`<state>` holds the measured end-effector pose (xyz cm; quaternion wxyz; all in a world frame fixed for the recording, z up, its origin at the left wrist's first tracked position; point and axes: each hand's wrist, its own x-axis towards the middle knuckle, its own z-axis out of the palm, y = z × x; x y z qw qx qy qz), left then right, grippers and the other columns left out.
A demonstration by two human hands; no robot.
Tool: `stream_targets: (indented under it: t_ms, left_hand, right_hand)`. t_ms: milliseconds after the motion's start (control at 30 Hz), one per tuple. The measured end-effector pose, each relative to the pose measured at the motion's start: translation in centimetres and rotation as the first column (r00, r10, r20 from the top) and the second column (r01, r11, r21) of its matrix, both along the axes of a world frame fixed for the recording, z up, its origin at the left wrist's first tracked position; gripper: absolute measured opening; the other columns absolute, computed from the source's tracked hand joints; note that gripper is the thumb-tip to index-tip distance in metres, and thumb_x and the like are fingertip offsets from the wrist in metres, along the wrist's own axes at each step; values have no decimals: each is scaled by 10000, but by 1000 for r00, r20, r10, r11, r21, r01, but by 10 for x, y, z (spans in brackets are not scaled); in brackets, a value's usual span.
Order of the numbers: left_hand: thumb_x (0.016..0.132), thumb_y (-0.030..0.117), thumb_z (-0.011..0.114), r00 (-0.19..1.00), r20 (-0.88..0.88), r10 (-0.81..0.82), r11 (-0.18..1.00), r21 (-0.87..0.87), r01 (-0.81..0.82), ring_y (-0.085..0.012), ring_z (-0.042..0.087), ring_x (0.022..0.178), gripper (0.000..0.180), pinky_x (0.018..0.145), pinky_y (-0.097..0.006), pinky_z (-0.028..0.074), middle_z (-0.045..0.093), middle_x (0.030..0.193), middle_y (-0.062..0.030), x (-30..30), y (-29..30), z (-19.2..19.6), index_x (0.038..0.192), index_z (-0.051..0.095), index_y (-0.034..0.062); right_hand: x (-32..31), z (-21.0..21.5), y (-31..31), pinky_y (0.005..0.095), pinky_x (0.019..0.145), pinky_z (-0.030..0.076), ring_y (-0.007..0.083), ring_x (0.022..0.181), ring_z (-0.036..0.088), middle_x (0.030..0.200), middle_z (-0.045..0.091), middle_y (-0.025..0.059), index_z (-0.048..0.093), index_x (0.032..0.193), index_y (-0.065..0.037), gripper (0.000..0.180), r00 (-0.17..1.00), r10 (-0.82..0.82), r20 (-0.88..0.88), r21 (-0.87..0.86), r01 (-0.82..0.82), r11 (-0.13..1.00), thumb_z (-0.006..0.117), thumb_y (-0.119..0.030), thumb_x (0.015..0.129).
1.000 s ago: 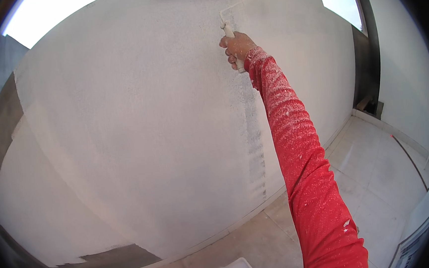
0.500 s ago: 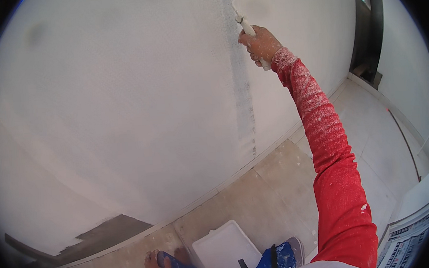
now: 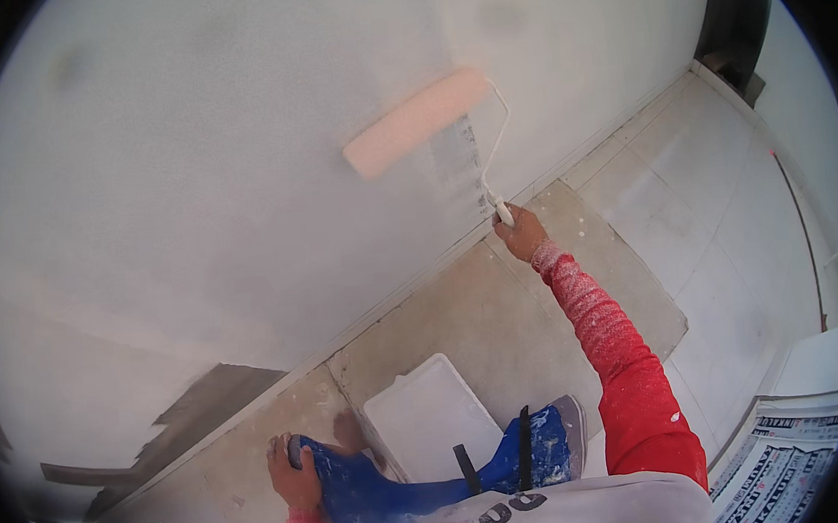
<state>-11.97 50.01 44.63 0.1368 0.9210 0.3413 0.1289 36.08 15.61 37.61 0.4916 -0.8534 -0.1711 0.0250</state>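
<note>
My right hand [image 3: 520, 231] is closed round the pale handle of a paint roller [image 3: 419, 121]. Its long, peach-coloured sleeve lies slanted against the white wall [image 3: 191, 200], over the lower part of a grey streak [image 3: 453, 157]. A thin wire frame joins sleeve and handle. At the lower left, my left hand [image 3: 295, 472] is beside the toe of a blue, paint-spotted boot [image 3: 347, 485], its fingers apart and slightly bent. I cannot tell whether it touches the boot. Between my feet and the wall lies a white rectangular tray [image 3: 424, 407] on the floor.
Beige and pale floor tiles [image 3: 511, 323] run along the wall's foot. Bare grey-brown patches [image 3: 210, 402] show low on the wall at left. To the right are a dark doorway-like opening [image 3: 733, 21], a thin rod [image 3: 797, 225] and printed sheeting [image 3: 783, 460].
My right hand has come down the wall toward the floor, bringing the roller's sleeve into full view over the grey streak. My left hand has moved slightly up, alongside the boot's toe.
</note>
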Motion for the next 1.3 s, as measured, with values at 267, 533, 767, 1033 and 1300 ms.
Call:
stream_targets:
  t_ms: [267,533,767,1033,1300]
  left_hand:
    - [895,223,665,998,-50,32,999,21,-31,-441,491,1328,467,1133,-488,364,570,1384,-262,-5,-4,3,1310,620,14]
    - [894,169,664,999,-43,25,999,26,-24,-426,517,1291,442,1112,-468,383,579,1358,-249,-1,-4,0,1304,619,9]
    - [896,156,657,998,-44,41,999,18,-40,-404,538,1256,409,1082,-459,402,600,1318,-215,0,-4,-3,1276,623,10]
    - [885,144,657,995,-76,66,997,37,-63,-408,539,1247,408,1073,-463,409,609,1296,-215,0,-8,-7,1270,626,12]
    - [843,222,698,993,-62,99,993,78,-94,-410,559,1228,452,1069,-477,429,608,1304,-226,5,-11,22,1246,646,24]
  right_hand:
    - [-31,-157,-31,494,830,530,446,942,673,982,701,259,647,1114,-23,318,978,-31,-208,-167,-4,986,621,-235,879]
    - [-53,-219,-48,489,951,516,422,1073,656,1119,695,249,656,1170,-28,389,918,-45,-395,-312,-88,946,635,-272,869]
    - [-51,-214,-64,469,1033,491,398,1166,626,1228,669,238,642,1263,-35,488,843,-59,-535,-373,-174,911,643,-306,858]
    - [-38,-207,-83,440,721,616,335,823,730,1091,714,201,616,1307,-42,511,756,-102,-646,-351,-176,920,630,-288,859]
    - [-33,-176,-76,414,552,598,292,634,706,875,713,194,653,1185,-14,396,827,-28,-562,-198,-101,975,641,-229,853]
